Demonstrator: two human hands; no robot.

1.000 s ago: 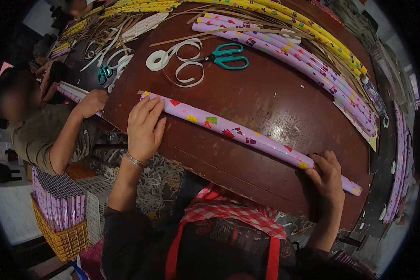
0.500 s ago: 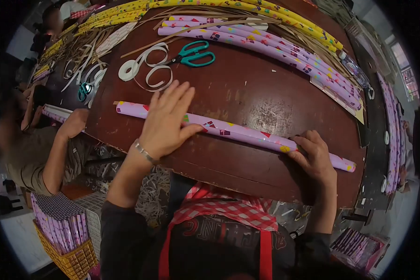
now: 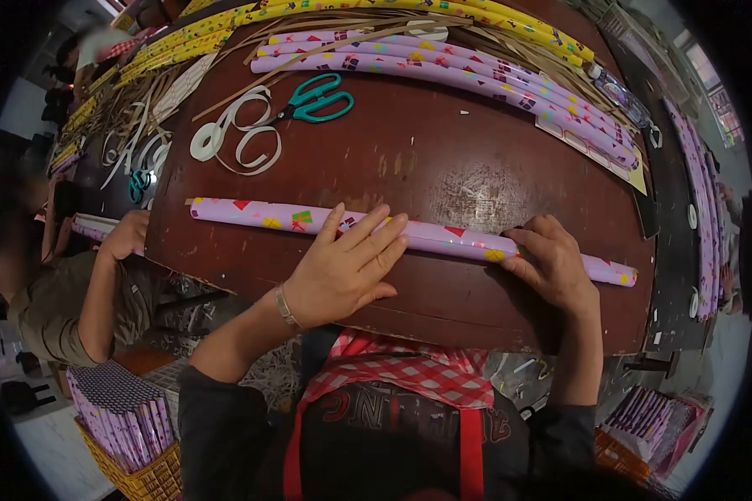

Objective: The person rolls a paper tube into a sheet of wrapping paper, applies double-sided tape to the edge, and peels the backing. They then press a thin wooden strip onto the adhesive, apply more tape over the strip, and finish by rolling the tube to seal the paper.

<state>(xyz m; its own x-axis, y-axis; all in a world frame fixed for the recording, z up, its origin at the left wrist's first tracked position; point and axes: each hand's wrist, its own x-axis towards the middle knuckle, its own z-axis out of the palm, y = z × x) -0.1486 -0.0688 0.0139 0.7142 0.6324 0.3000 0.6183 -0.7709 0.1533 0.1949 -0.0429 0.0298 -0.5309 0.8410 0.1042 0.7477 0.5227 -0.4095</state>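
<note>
A roll of lilac wrapping paper (image 3: 443, 240) with small gift motifs lies across the dark red table in front of me. My left hand (image 3: 338, 271) is open, its fingers stretched over the middle of the roll and the palm on the near side. Around the right part of the roll, the thumb and fingers of my right hand (image 3: 556, 265) are closed. A thin brown strip end (image 3: 188, 201) sticks out at the roll's left tip. Beyond the left part lie teal-handled scissors (image 3: 319, 98) and a roll of white tape (image 3: 207, 142) with loose curls.
Several lilac rolls (image 3: 443, 71) and yellow rolls (image 3: 510, 27) lie along the table's (image 3: 376, 142) far side among brown strips. A co-worker's hand (image 3: 128, 234) is at the left. On the floor, a yellow basket (image 3: 146, 476) holds upright rolls.
My left hand has slid right along the roll and towards me. The right hand keeps its grip on the roll. The view has shifted slightly.
</note>
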